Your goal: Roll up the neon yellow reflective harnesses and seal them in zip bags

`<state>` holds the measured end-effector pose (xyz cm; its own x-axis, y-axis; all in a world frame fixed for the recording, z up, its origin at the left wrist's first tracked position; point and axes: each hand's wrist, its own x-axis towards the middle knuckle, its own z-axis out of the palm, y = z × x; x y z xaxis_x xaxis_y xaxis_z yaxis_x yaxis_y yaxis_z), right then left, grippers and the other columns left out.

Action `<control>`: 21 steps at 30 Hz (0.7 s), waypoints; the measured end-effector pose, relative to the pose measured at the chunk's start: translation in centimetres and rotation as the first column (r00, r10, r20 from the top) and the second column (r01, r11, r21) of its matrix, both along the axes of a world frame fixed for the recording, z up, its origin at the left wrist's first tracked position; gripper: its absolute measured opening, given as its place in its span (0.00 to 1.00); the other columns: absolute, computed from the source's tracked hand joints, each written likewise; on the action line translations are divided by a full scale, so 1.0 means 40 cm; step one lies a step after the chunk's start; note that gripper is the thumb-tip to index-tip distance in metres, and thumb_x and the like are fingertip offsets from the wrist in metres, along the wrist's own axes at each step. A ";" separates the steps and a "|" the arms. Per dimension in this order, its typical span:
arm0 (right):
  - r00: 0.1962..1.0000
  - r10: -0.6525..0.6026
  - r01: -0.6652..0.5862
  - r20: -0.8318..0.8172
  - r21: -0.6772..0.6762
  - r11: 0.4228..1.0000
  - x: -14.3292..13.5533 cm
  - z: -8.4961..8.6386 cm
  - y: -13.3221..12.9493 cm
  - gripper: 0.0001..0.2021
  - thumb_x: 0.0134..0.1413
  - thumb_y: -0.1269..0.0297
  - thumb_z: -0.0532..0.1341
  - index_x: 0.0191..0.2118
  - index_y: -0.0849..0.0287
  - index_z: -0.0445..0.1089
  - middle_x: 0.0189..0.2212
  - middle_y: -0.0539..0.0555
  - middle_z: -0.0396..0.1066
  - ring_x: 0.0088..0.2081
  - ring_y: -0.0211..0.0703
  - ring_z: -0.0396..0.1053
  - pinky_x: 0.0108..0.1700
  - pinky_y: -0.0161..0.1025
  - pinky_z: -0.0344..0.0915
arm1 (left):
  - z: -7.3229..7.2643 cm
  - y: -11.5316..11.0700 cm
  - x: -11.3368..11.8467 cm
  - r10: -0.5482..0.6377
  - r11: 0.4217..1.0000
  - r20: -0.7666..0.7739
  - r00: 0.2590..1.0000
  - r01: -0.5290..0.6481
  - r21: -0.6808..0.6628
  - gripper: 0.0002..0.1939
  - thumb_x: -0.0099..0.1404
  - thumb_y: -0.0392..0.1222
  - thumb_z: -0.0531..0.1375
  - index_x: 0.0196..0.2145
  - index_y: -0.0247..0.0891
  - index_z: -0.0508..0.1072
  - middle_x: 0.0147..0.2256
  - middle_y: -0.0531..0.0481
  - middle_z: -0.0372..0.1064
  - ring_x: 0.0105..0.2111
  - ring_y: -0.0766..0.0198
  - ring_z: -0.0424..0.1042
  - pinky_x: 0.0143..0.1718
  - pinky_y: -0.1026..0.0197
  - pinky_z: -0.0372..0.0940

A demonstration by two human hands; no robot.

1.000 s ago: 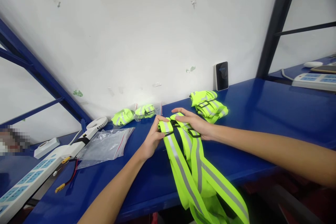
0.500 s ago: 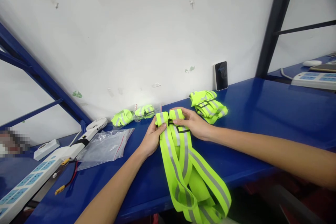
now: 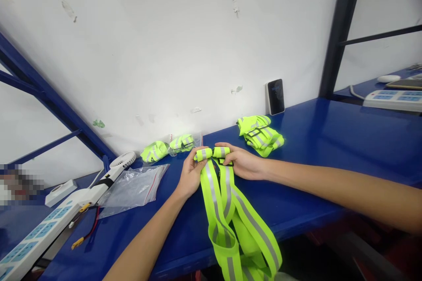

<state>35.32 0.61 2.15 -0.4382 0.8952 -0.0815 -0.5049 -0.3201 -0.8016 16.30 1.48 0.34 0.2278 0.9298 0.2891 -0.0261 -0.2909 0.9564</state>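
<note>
Bright, soft light fills the flat white plastered wall [image 3: 165,52] behind the glossy blue flat tabletop [image 3: 306,140], whose right part carries pale sheen. Deep shadow hides detail beneath the tabletop's front edge. Across that edge, the long neon-yellow fabric straps with grey stripes [image 3: 227,189] look fairly crisp. Left of the tabletop, a blocky pixelated patch [image 3: 20,184] obscures detail.

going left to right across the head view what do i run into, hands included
White power strip, clear plastic bag, left hand, right hand, black-fronted device, dark upright post, second power strip.
</note>
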 end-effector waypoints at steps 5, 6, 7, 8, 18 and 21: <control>0.997 0.006 -0.006 -0.079 0.001 1.000 -0.003 0.008 -0.010 0.23 0.39 0.83 0.57 0.44 0.58 0.66 0.32 0.50 0.72 0.34 0.41 0.73 0.41 0.39 0.69 | 0.012 -0.005 0.010 -0.022 1.000 0.053 0.998 0.023 -0.021 0.20 0.59 0.44 0.66 0.47 0.42 0.68 0.31 0.54 0.71 0.25 0.64 0.73 0.27 0.62 0.69; 0.996 0.028 -0.027 -0.086 0.015 1.000 -0.003 0.008 -0.011 0.20 0.41 0.83 0.58 0.43 0.59 0.67 0.32 0.51 0.73 0.34 0.41 0.73 0.42 0.40 0.70 | 0.014 -0.005 0.011 -0.020 0.999 0.062 0.998 0.021 -0.030 0.20 0.58 0.44 0.66 0.47 0.42 0.68 0.31 0.54 0.71 0.24 0.65 0.72 0.27 0.62 0.69; 0.995 0.046 -0.044 -0.093 0.031 0.999 -0.003 0.007 -0.011 0.18 0.42 0.82 0.58 0.42 0.60 0.68 0.33 0.51 0.74 0.35 0.42 0.74 0.43 0.41 0.70 | 0.015 -0.005 0.012 -0.009 0.999 0.073 0.997 0.012 -0.036 0.20 0.58 0.44 0.67 0.47 0.42 0.68 0.31 0.54 0.71 0.24 0.66 0.72 0.27 0.62 0.69; 0.993 0.063 -0.058 -0.099 0.048 0.997 -0.002 0.005 -0.010 0.17 0.44 0.81 0.58 0.42 0.61 0.68 0.34 0.52 0.75 0.36 0.43 0.75 0.44 0.42 0.71 | 0.017 -0.005 0.012 0.006 0.999 0.089 0.996 -0.002 -0.040 0.21 0.57 0.44 0.67 0.47 0.42 0.68 0.32 0.54 0.71 0.23 0.67 0.72 0.27 0.63 0.69; 0.979 0.195 -0.201 0.058 0.143 0.969 0.021 0.013 0.004 0.11 0.48 0.74 0.69 0.41 0.64 0.75 0.38 0.57 0.78 0.40 0.43 0.76 0.50 0.42 0.72 | 0.046 -0.025 0.008 0.096 0.988 0.205 0.974 -0.069 -0.136 0.19 0.52 0.45 0.70 0.38 0.38 0.69 0.28 0.53 0.72 0.22 0.66 0.71 0.25 0.62 0.68; 0.973 0.162 -0.187 0.165 0.148 0.971 0.023 0.012 0.005 0.12 0.46 0.73 0.71 0.39 0.64 0.76 0.36 0.56 0.79 0.38 0.42 0.77 0.47 0.39 0.73 | 0.045 -0.034 0.011 0.049 0.988 0.194 0.980 -0.020 -0.151 0.22 0.52 0.44 0.70 0.42 0.38 0.69 0.29 0.53 0.72 0.21 0.66 0.71 0.25 0.62 0.69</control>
